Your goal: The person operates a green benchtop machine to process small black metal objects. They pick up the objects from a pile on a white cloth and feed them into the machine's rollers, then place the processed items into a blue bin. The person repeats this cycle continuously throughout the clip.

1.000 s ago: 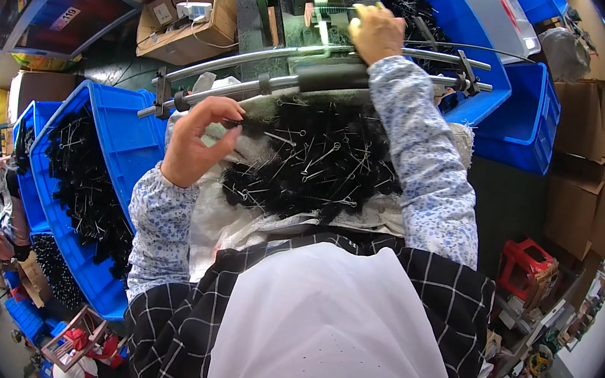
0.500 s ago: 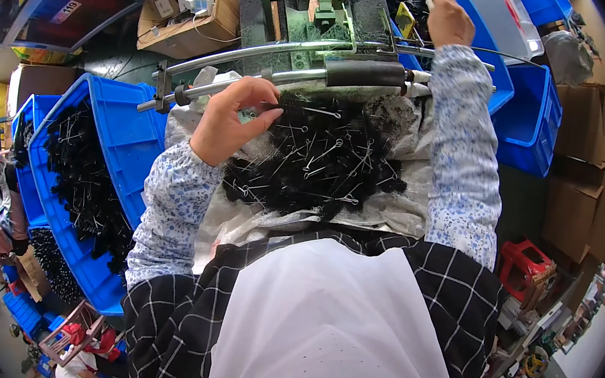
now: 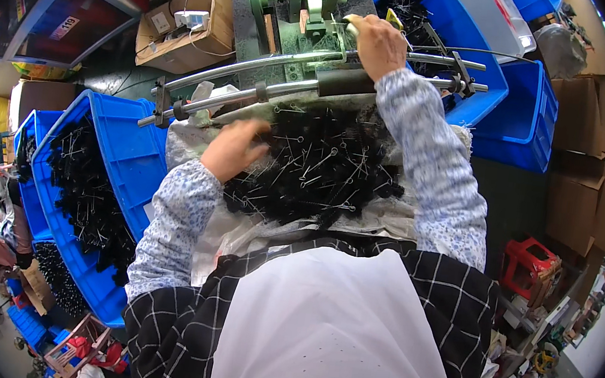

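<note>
Big blue bin (image 3: 121,159) at the person's left, full of small black parts w/ metal pins. Second blue bin (image 3: 480,37) up top right, behind the machine; a smaller blue bin (image 3: 519,117) just right of it. Cardboard box (image 3: 186,27) top left. Green machine (image 3: 301,15) sits top centre, w/ two curved metal bars (image 3: 255,81) running across in front of it.

Pile of black pin parts (image 3: 320,165) lies on a white sheet (image 3: 236,234) in the person's lap area, betw. both forearms, just below the bars.

Left hand (image 3: 235,149) rests at the pile's left edge, fingers curled down onto the parts; blurred, so can't tell if it grips any. Right hand (image 3: 380,47) is up at the machine, well above the pile, closed around sth small at the machine's base; what it is can't be made out.

Red stool (image 3: 531,266) low right, near cardboard boxes.
</note>
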`<state>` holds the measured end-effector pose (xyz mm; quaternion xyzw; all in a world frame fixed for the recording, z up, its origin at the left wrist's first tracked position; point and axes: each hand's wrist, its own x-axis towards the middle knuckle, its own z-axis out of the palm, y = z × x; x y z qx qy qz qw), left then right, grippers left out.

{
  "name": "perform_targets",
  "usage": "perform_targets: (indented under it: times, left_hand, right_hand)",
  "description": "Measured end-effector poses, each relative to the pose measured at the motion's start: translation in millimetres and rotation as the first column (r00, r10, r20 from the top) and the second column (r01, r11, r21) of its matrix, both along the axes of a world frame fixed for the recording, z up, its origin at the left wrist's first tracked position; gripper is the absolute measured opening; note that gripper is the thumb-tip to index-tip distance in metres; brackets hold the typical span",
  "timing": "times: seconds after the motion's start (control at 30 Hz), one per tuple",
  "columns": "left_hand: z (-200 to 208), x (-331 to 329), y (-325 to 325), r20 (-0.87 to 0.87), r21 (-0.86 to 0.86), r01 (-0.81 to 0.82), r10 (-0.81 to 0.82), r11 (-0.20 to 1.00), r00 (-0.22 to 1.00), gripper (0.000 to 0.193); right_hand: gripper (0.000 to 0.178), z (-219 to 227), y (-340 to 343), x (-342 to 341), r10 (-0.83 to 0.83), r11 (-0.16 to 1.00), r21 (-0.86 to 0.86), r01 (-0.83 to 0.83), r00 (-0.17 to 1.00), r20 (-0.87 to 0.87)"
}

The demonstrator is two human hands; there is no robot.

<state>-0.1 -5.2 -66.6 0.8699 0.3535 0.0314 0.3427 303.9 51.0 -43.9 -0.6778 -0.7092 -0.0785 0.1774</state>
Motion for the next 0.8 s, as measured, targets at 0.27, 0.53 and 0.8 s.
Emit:
perform_targets:
  times: [0.27,0.53,0.8]
  left_hand:
    - [-13,11,2,-0.454,-0.062,0.18,-0.188,0.982,0.871,0.037]
    - [-10,-14,6,-0.087,-0.229,0.015,-0.036,0.973,0.996,0.037]
    - [3,-15,4,0.07,-0.388,-0.007,0.037,0.922,0.997,0.028]
  right_hand:
    - [0.023,-22,25,16,-0.094,0.994,-0.061,0.096,0.995,0.025]
    - [0.021,-23,25,17,-0.089,0.996,-0.02,0.089,0.996,-0.021]
    - [0.022,-30,38,28,-0.031,0.999,-0.021,0.031,1.0,0.004]
